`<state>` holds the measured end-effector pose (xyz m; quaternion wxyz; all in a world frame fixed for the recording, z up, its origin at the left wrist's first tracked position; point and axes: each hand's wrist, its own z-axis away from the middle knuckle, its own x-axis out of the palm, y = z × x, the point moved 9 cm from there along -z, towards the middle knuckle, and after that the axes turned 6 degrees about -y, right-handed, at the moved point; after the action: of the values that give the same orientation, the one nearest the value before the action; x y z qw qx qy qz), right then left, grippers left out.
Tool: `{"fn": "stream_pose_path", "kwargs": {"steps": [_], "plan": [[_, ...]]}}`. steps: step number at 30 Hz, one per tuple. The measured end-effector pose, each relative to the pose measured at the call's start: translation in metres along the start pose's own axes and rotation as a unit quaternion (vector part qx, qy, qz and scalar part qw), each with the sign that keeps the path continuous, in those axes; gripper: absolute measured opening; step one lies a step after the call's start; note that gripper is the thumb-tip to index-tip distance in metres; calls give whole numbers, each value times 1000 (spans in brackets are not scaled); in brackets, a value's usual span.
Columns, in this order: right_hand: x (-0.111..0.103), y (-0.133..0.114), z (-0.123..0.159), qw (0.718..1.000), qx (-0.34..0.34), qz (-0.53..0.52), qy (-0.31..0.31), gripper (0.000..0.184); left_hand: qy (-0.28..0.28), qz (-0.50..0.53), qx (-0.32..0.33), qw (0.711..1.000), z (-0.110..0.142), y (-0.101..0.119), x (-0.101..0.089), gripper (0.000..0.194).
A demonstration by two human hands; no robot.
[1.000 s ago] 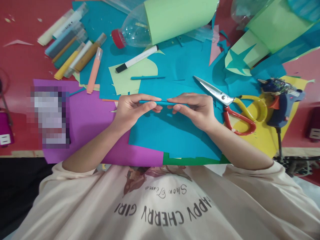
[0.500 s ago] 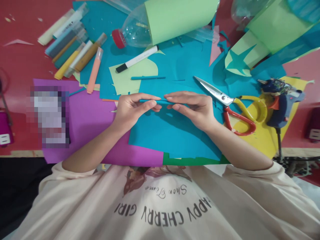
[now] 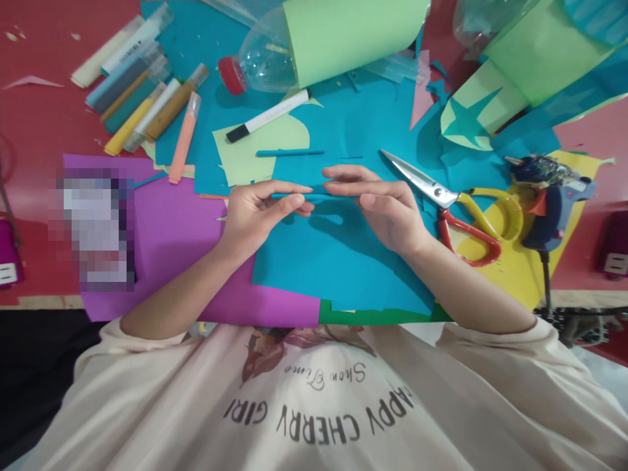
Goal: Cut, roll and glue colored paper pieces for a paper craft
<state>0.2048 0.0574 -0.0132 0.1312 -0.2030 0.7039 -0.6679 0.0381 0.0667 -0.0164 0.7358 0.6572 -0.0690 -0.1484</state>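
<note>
Item: thin blue rod (image 3: 333, 198), apparently rolled paper, held crosswise between both hands above a blue paper sheet (image 3: 343, 261). Left hand (image 3: 255, 208): grip closed, thumb and fingers pinching the rod's left part. Right hand (image 3: 395, 206): grip slack, fingers extended along the rod's right part, thumb set back near its end; whether it bears on the rod cannot be determined.

Principal risk: support appears to rest mainly on the left pinch, so the right end could swing, twist or unroll. Excess pressure could crease so slender a piece. If dropped, it would be hard to spot against same-coloured paper and could be confused with the second blue rod (image 3: 290, 153) just beyond.

Outlying hazards: scissors (image 3: 439, 191) near the right hand, where an outward reach could meet the point; glue gun (image 3: 554, 212) farther right on the table (image 3: 34, 118), heat unverified, its cord (image 3: 547, 281) liable to snagging.
</note>
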Motion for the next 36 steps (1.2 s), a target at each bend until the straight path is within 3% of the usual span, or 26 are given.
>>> {"fn": "stream_pose_path", "kwargs": {"steps": [15,28,36], "plan": [[11,18,-2,975,153,-162,-15,35,9,7,1,1000,1,0,-1,15],[8,28,-6,974,147,-160,-65,42,17,-20,-16,1000,0,-6,-3,23],[2,31,-5,977,151,-152,-22,36,12,-25,-17,999,0,-5,-2,24]]}}
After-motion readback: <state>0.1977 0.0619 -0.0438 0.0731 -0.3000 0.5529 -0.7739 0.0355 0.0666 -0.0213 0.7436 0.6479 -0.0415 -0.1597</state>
